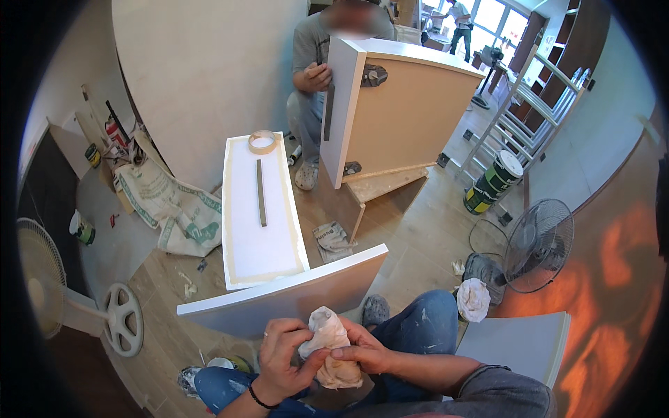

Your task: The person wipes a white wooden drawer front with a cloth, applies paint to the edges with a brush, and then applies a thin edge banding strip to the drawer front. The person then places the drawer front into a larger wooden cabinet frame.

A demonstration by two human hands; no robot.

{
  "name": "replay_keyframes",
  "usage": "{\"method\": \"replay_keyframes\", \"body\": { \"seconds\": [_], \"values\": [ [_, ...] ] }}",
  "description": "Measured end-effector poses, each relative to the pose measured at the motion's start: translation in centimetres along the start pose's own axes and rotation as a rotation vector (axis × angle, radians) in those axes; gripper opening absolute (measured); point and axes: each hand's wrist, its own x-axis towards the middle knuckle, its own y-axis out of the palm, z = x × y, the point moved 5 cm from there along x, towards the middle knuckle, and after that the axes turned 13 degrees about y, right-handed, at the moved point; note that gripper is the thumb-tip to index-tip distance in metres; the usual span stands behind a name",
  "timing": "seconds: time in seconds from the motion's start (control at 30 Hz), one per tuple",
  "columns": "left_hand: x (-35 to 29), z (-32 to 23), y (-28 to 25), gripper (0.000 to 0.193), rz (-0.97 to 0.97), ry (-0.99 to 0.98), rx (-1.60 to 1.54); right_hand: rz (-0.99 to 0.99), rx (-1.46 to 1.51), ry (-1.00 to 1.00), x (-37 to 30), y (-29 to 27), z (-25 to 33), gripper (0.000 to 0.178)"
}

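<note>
While a brown-backed, white-sided cabinet [418,115] is steadied by a co-worker [306,52] further off, a narrow white panel [244,209] is left lying flat nearer by. Another white-edged panel [293,299] is seen leaning just beyond the person's knees, and a black fan [536,244] is placed to the right. Over the lap, a crumpled cloth [324,327] is gripped from both sides: its left edge is pinched between thumb and fingers by the left hand [282,352], its right side by the right hand [366,348], likewise closed on it. Bunching or turning the cloth seems to be the step in hand. For the next move, a firm pinch appears to be called for, with loose folds kept gathered. Smallest of all, a tape roll [262,150] is set on the flat panel's far end.
</note>
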Motion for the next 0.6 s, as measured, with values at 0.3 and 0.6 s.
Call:
{"method": "replay_keyframes", "body": {
  "seconds": [0.3, 0.6],
  "values": [
    [-0.1, -0.6, 1.0, 0.028, 0.077, 0.053, -0.005, -0.001, 0.105, 0.12, -1.0, -0.5, -1.0, 0.07],
    [-0.1, -0.3, 1.4, 0.024, 0.068, 0.055, -0.033, 0.138, 0.317, 0.133, -1.2, -0.5, -0.7, 0.066]
  ]
}}
